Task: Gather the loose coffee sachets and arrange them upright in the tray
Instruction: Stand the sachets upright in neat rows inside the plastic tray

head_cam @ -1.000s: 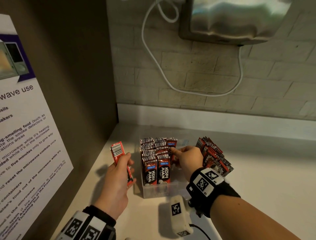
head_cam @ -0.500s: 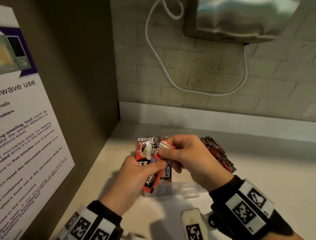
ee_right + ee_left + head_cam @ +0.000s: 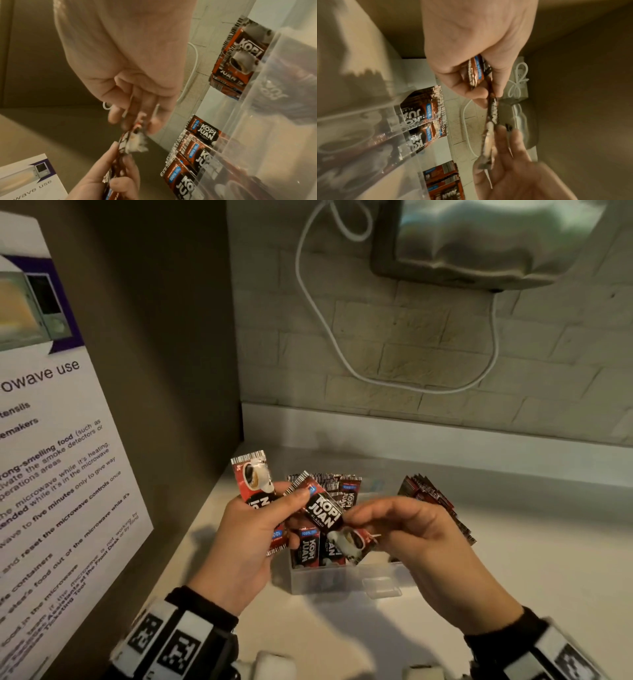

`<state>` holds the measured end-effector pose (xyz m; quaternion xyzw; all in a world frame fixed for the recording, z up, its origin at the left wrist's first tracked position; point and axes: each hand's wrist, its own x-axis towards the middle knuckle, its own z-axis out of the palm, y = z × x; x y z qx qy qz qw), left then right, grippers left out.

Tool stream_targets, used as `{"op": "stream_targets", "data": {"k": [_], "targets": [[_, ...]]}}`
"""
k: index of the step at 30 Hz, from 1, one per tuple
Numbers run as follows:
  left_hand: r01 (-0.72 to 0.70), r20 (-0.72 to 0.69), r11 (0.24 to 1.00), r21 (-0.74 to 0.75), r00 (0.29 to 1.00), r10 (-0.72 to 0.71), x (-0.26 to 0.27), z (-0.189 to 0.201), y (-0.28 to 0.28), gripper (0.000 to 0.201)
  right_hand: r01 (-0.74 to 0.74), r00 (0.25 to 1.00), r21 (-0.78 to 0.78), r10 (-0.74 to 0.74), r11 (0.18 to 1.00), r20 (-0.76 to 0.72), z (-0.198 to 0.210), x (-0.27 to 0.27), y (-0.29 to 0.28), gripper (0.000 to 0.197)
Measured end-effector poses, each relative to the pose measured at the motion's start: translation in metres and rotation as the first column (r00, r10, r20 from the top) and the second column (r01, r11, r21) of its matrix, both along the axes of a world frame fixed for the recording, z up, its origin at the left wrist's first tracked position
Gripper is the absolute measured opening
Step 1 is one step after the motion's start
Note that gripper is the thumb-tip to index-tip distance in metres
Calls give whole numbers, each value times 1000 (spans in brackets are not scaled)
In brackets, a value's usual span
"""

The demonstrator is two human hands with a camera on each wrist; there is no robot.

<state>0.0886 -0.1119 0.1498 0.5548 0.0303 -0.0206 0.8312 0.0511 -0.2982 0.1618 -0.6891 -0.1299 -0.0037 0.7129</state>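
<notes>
Left hand, above the near-left corner of the clear tray: fingers curled around an upright red sachet, thumb pressed on the upper end of a second, dark sachet. Two sachets in this hand. Right hand, above the near-right part of the tray: thumb and fingertips pinching the lower end of the same dark sachet, held slantwise between both hands, above the tray; remaining fingers loosely bent. One sachet shared; three not seen in either hand.

Inside the tray, left half: two rows of upright sachets, labels facing the near wall; exact number not countable, two fronts visible side by side. Right half of the tray: contents unclear behind the right hand. Beyond the tray's right side, on the white counter: one leaning pile of loose sachets, number not countable. Left of the tray: one microwave notice on the side panel. Above the tray: one white cable on the brick wall.
</notes>
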Motion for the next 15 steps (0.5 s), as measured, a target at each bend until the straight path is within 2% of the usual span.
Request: {"op": "stream_targets", "data": {"k": [1,3,5,7,11,13,15], "targets": [[-2,15,999,47,1000,1,0,-1,-1,13,50,998,-40,-51,998,-24,2,0,2,34],[11,33,991,135,999,-15,0,-6,-5,18,128,990,-225,-138,966,-30,2,4,7,25],[39,25,982,185,999,-45,-2,-9,-10,22,135,987,-403,-159,905,-26,0,8,12,15],[38,12,979,201,999,-42,-3,-11,-14,23,148,982,-482,-187,863,-33,-1,12,15,11],[-34,-57,989,143,997,43,-4,-10,-10,27,285,938,-346,-335,894,-93,3,27,2,7],[-102,-107,988,119,988,114,-2,-12,-4,29,415,883,-236,-451,879,-127,2,43,-6,25],[-150,-151,980,133,974,170,1,-17,1,28,512,824,-146,-532,847,-196,-2,58,-10,30]]}}
